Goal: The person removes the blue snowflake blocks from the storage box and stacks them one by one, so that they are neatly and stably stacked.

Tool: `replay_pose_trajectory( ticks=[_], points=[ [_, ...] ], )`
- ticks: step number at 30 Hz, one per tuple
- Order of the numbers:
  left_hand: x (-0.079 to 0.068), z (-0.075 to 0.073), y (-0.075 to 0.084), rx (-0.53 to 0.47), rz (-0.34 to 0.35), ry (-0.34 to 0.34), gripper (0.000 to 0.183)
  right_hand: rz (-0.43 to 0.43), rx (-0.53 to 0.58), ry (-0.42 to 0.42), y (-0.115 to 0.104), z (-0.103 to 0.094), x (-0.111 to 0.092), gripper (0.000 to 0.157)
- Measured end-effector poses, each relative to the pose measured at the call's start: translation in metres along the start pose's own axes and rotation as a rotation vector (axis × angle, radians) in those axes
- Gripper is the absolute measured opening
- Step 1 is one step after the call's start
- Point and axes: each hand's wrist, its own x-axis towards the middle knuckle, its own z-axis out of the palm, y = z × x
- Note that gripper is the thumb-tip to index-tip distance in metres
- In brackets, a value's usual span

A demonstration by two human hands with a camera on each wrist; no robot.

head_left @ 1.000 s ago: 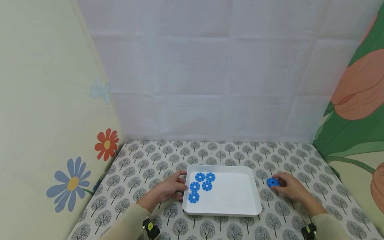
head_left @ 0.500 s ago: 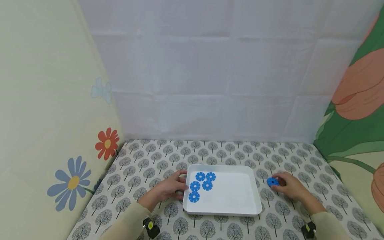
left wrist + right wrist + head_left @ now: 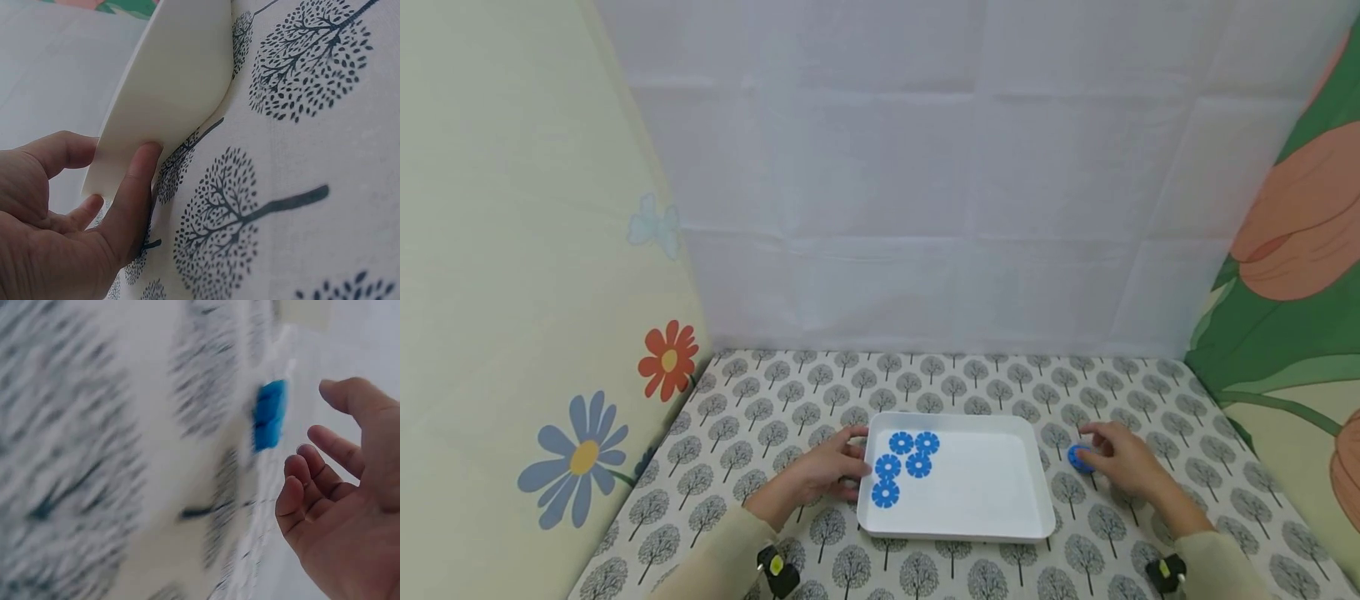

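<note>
1. Hovering just beside the stack: fingertips of the right hand, thumb well parted, the other fingers loosely bent, a gap showing between them and the blue; nothing was held.
2. Blue stack: one, set on the cloth to the right of the tray. Banded side, suggesting several discs piled; count could not be told.
3. Left hand: one, on the tray's left side. One digit reached the rim, another finger pressed the outer wall; judged a light steadying hold.
4. White tray: one, flat on the cloth between the hands.
5. Loose blue discs: five, lying in the tray's left part; the remainder of its floor was bare.
6. Step, as judged: taking a disc from the stack, the grip not yet formed.
7. Next move, as judged: it called for thumb and fingertip to close on the top disc's edge, part it singly, and carry it leftward over the rim.
8. Tree-printed cloth: one, beneath everything.
9. White sheet: one, creased, hung behind.
</note>
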Motion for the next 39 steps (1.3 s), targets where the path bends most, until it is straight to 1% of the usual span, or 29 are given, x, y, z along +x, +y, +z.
replay_pose_trajectory(
  ticks=[2, 5, 9, 12, 14, 16, 22, 26, 33, 39],
  points=[
    [-0.001, 0.0, 0.0, -0.002, 0.002, -0.003, 0.079, 0.0, 0.013, 0.021, -0.009, -0.002, 0.001, 0.046],
    [-0.001, 0.0, -0.001, 0.0, 0.002, -0.001, 0.08, -0.034, 0.047, 0.056, -0.024, -0.005, 0.003, 0.042],
    [0.0, 0.0, -0.001, 0.011, -0.007, 0.011, 0.08, -0.127, 0.085, 0.101, -0.044, -0.004, 0.006, 0.038],
    [0.0, 0.001, 0.0, 0.016, -0.012, 0.017, 0.08, -0.182, 0.12, 0.097, -0.058, 0.0, 0.008, 0.038],
    [0.001, 0.001, 0.0, 0.012, -0.011, 0.016, 0.08, -0.21, 0.147, 0.078, -0.066, 0.003, 0.009, 0.039],
    [0.001, 0.002, 0.001, 0.011, -0.008, 0.014, 0.08, -0.228, 0.173, 0.059, -0.073, 0.008, 0.01, 0.039],
    [0.0, 0.003, 0.001, 0.011, 0.0, 0.007, 0.079, -0.276, 0.208, 0.036, -0.09, 0.025, 0.016, 0.037],
    [-0.001, 0.002, 0.001, 0.013, 0.004, 0.006, 0.078, -0.292, 0.226, 0.016, -0.101, 0.037, 0.02, 0.037],
    [-0.002, -0.001, 0.001, -0.001, 0.008, 0.0, 0.077, -0.247, 0.274, -0.037, -0.122, 0.059, 0.024, 0.039],
    [-0.003, -0.001, 0.001, 0.002, 0.0, 0.004, 0.078, -0.263, 0.303, -0.08, -0.134, 0.076, 0.026, 0.04]
  ],
)
